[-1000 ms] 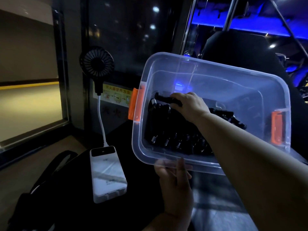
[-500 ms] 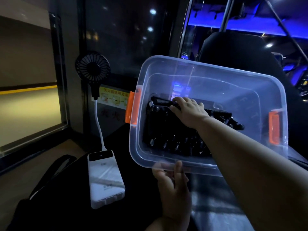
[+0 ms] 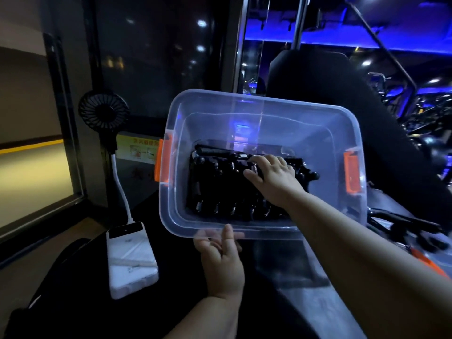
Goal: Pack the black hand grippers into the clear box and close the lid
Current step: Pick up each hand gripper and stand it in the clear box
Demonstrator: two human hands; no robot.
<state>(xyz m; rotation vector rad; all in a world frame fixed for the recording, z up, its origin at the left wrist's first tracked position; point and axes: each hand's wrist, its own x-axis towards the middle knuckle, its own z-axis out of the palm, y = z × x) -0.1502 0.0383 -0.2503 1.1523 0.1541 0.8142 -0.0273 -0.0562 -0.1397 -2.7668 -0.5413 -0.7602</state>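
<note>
- Tilting the clear box (image 3: 264, 104) up with the left hand (image 3: 221, 260), thumb hooked over the near rim and fingers tucked beneath it. A firm pinch on that rim, judged to turn the open mouth toward the view for an easy reach inside.
- Reaching in with the right hand (image 3: 274, 177), fingers bent over the far handle of one of the black hand grippers (image 3: 220, 189), thumb splayed on the near side. Closed loosely round that handle, probably to seat it or nudge it into line.
- Packed in a tight row across the box floor, handles side by side, coil springs showing along the near side. Likely laid that way to save room under the lid.
- Hanging unclipped at both short ends: orange latches (image 3: 163, 165), free for fastening later.
- Unable to pick out the lid for certain. Only dark shapes and an orange strip to the right of the box, too dim to name.
- Standing apart at the left, out of the way of the work: a small black fan (image 3: 104, 111) on a white stalk, plugged into a white power bank (image 3: 130, 258).
- Judged well along: row nearly settled, closing not yet done.
</note>
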